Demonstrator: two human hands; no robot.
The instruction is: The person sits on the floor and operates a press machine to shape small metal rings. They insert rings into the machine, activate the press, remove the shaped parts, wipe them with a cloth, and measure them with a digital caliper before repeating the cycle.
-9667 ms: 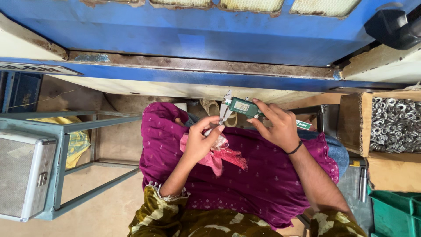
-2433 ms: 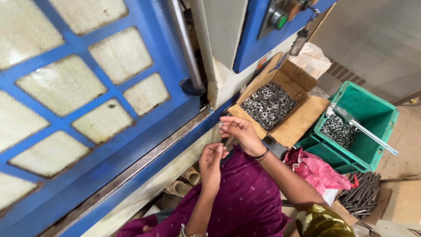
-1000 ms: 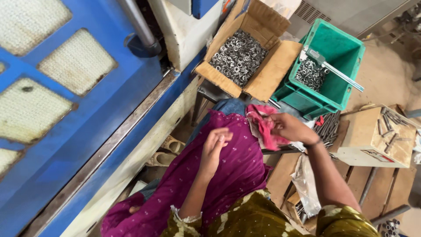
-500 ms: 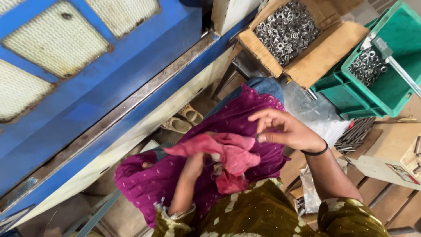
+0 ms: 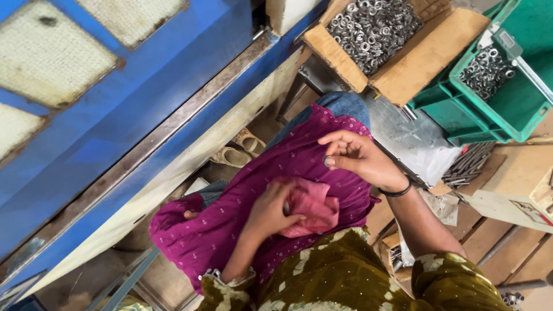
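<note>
Right hand (image 5: 360, 158) up over the lap, its fingers (image 5: 334, 163) pinched together on a small metal ring (image 5: 326, 162). Left hand (image 5: 269, 210) lower and nearer, fingers curled tight into a pink cloth (image 5: 314, 208) bunched on the magenta garment (image 5: 242, 230). Ring and cloth sit apart, so no wiping is under way. Far right, a cardboard box (image 5: 426, 55) heaped with rings, and beside it a green crate (image 5: 518, 109) with a smaller batch; plenty looks left.

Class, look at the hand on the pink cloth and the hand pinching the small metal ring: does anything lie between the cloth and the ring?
Nothing visible does. The left hand presses the pink cloth on the lap; the right hand pinches the ring just above, with only purple fabric beneath.
</note>
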